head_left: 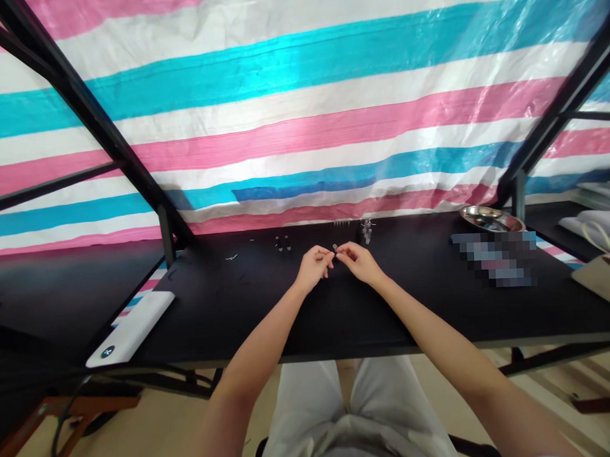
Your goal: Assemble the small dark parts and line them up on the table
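My left hand (316, 265) and my right hand (355, 261) meet above the middle of the black table, fingertips nearly touching. Each is closed in a pinch. Between them shows a tiny dark and clear piece (335, 249), too small to name; both hands appear to grip it. Just beyond my right hand lies a cluster of small clear and metallic pieces (368, 231). A short row of small light pieces (341, 223) sits at the table's back edge. To the left of my left hand are small dark pieces with light ends (283, 243).
The black table (228, 324) carries a white power strip-like box (133, 328) at the left and a round metal dish (492, 218) at the back right. A blurred patch (493, 258) lies before the dish. Black frame posts (112, 148) and a striped sheet (301, 108) stand behind.
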The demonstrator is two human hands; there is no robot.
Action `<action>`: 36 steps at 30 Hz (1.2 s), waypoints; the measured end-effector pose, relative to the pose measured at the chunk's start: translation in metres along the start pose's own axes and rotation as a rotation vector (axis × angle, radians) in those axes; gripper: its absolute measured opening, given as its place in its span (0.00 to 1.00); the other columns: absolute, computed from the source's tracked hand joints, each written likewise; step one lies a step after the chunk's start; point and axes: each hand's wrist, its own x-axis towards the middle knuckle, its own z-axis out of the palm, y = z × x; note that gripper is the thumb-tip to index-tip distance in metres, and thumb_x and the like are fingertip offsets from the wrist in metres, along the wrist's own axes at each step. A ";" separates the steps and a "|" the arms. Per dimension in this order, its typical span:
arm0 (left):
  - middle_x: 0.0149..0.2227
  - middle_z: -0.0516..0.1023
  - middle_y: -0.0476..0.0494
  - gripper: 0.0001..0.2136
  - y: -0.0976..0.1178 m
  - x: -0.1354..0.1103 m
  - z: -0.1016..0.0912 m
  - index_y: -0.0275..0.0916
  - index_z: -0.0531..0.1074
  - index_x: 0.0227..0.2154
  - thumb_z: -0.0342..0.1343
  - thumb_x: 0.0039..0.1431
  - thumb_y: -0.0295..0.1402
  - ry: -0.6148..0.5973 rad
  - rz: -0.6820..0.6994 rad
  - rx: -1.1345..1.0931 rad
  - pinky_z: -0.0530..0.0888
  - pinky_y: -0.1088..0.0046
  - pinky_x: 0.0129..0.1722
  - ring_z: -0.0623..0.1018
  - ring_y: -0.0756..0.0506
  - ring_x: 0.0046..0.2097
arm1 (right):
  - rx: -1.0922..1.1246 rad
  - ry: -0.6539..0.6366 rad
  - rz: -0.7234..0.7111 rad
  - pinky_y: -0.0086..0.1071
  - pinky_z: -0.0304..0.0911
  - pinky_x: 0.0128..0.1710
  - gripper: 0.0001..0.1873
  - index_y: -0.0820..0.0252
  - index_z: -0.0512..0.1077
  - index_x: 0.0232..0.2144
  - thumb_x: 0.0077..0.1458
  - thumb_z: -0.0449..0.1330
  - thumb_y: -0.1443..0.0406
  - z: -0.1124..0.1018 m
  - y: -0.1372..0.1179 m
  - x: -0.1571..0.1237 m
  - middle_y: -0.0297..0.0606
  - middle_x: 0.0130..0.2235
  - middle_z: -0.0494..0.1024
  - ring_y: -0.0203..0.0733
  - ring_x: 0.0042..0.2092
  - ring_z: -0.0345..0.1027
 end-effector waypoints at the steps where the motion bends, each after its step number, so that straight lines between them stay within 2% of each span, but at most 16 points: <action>1: 0.19 0.68 0.55 0.14 0.000 -0.001 0.002 0.36 0.63 0.29 0.56 0.50 0.42 -0.024 0.001 -0.002 0.59 0.82 0.13 0.65 0.57 0.14 | 0.021 -0.056 0.016 0.28 0.58 0.27 0.13 0.59 0.68 0.33 0.52 0.54 0.56 0.001 0.000 -0.001 0.32 0.27 0.68 0.33 0.26 0.59; 4: 0.18 0.66 0.56 0.14 0.001 -0.003 0.005 0.36 0.63 0.29 0.56 0.49 0.42 -0.048 -0.002 0.011 0.60 0.83 0.13 0.65 0.57 0.14 | 0.059 -0.181 0.057 0.27 0.56 0.26 0.13 0.60 0.68 0.30 0.51 0.55 0.55 0.001 0.001 -0.002 0.31 0.26 0.69 0.31 0.25 0.57; 9: 0.18 0.65 0.57 0.14 0.001 -0.005 0.005 0.37 0.62 0.30 0.55 0.50 0.42 -0.120 0.013 0.031 0.61 0.82 0.14 0.65 0.56 0.14 | 0.026 -0.232 0.073 0.26 0.54 0.25 0.13 0.61 0.68 0.27 0.49 0.56 0.56 -0.001 0.000 -0.003 0.29 0.23 0.66 0.30 0.23 0.55; 12: 0.18 0.65 0.58 0.13 -0.002 -0.005 0.006 0.39 0.59 0.31 0.52 0.53 0.43 -0.117 0.032 0.028 0.60 0.82 0.14 0.65 0.56 0.14 | -0.035 -0.240 0.064 0.26 0.53 0.24 0.13 0.61 0.68 0.26 0.50 0.56 0.56 -0.003 -0.001 -0.003 0.29 0.22 0.65 0.31 0.23 0.55; 15: 0.20 0.67 0.57 0.11 -0.004 -0.005 0.006 0.39 0.58 0.32 0.47 0.57 0.43 -0.073 0.054 0.103 0.60 0.82 0.15 0.64 0.56 0.15 | -0.150 -0.173 0.059 0.26 0.54 0.25 0.12 0.61 0.68 0.25 0.50 0.55 0.57 -0.008 0.002 0.000 0.30 0.21 0.66 0.32 0.23 0.56; 18: 0.20 0.67 0.55 0.09 -0.004 -0.005 0.003 0.39 0.61 0.31 0.45 0.58 0.40 -0.043 0.123 0.326 0.63 0.80 0.21 0.66 0.55 0.18 | -0.324 -0.099 0.093 0.27 0.56 0.27 0.11 0.60 0.69 0.25 0.51 0.55 0.58 -0.016 0.010 0.002 0.32 0.24 0.70 0.34 0.25 0.61; 23: 0.19 0.67 0.54 0.08 -0.002 -0.009 0.003 0.39 0.65 0.29 0.45 0.58 0.37 -0.059 0.262 0.653 0.62 0.79 0.25 0.66 0.54 0.21 | -0.546 -0.007 0.252 0.27 0.57 0.31 0.08 0.58 0.72 0.29 0.50 0.56 0.60 -0.030 0.018 0.006 0.35 0.28 0.75 0.37 0.30 0.67; 28: 0.20 0.68 0.53 0.10 -0.004 -0.011 0.006 0.39 0.68 0.29 0.45 0.58 0.37 -0.098 0.290 0.725 0.61 0.78 0.25 0.67 0.53 0.22 | -0.711 0.097 0.427 0.28 0.57 0.29 0.10 0.57 0.73 0.31 0.52 0.55 0.59 -0.037 0.017 0.007 0.38 0.30 0.77 0.40 0.33 0.69; 36: 0.21 0.70 0.52 0.11 -0.003 -0.011 0.007 0.39 0.69 0.30 0.45 0.59 0.38 -0.099 0.261 0.743 0.63 0.78 0.26 0.68 0.52 0.23 | -0.720 0.170 0.442 0.29 0.57 0.30 0.11 0.56 0.72 0.32 0.53 0.53 0.59 -0.036 0.023 0.009 0.37 0.30 0.77 0.41 0.33 0.69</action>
